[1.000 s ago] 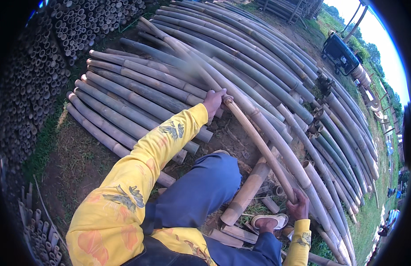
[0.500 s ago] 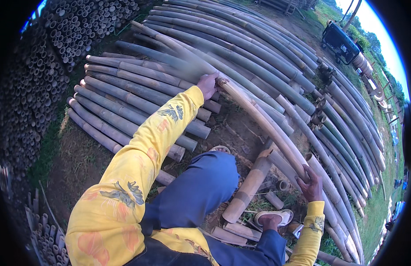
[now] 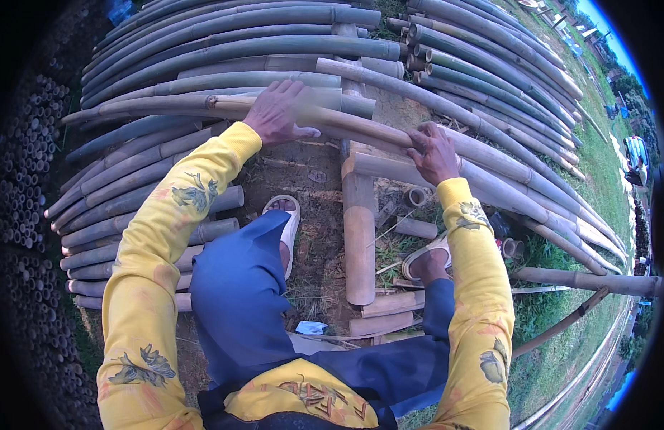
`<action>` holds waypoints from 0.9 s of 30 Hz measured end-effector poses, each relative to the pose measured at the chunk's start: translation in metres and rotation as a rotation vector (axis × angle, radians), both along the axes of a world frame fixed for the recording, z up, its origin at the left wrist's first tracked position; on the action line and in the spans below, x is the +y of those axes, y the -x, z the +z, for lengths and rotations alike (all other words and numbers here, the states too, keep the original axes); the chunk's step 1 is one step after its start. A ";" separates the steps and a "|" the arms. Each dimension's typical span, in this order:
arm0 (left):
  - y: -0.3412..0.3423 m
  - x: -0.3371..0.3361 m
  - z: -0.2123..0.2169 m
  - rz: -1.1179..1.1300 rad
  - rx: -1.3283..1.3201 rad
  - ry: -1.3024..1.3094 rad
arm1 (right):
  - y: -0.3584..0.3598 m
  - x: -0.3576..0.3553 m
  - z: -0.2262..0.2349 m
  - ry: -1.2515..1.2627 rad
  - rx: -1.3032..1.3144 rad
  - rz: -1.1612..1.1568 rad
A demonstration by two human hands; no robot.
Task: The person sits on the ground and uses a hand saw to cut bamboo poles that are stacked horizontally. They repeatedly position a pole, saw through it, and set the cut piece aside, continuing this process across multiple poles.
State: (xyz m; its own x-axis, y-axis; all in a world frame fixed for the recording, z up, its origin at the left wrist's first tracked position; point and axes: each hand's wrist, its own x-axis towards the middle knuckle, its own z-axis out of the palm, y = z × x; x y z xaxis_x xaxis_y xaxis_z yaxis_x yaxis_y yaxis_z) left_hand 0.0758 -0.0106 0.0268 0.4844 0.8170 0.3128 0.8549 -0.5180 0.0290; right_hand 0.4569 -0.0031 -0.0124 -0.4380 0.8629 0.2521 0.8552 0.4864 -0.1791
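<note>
Both the left hand [image 3: 280,111] and right hand [image 3: 432,152] clench their fingers around one tan bamboo pole [image 3: 361,126], lying across stacked grey bamboo poles [image 3: 224,54]; short cut bamboo pieces [image 3: 359,244] lie below.

Soft, even daylight without hard shadows; the left hand [image 3: 278,111] is a little motion-blurred, and straight lines bend toward the dark round rim.

Both arms, clad in yellow patterned sleeves, are stretched forward. The left hand [image 3: 278,111] is laid palm down with fingers spread. The right hand [image 3: 432,152] is curled, knuckles up.
</note>
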 end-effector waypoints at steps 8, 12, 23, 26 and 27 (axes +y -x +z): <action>-0.088 0.055 -0.049 -0.250 0.231 0.157 | 0.007 0.000 -0.015 0.144 0.073 -0.012; -0.097 0.062 -0.047 -0.213 0.228 0.282 | -0.019 -0.028 -0.001 -0.009 0.079 -0.006; -0.098 0.078 -0.058 -0.143 0.218 0.374 | -0.202 -0.447 0.037 -0.040 0.479 -0.956; -0.091 0.098 -0.074 -0.104 0.285 0.389 | -0.155 -0.593 -0.021 0.048 0.532 -1.392; -0.084 0.107 -0.079 -0.095 0.318 0.384 | -0.123 -0.629 -0.039 0.121 0.514 -1.505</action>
State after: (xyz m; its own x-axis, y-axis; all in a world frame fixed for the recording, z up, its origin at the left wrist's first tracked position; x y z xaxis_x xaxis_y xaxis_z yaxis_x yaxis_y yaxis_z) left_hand 0.1597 0.0968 -0.0526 0.5843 0.7920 -0.1772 0.8022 -0.5967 -0.0216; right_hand 0.5798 -0.6321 -0.0515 0.8999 0.4360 -0.0008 0.3608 -0.7457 -0.5601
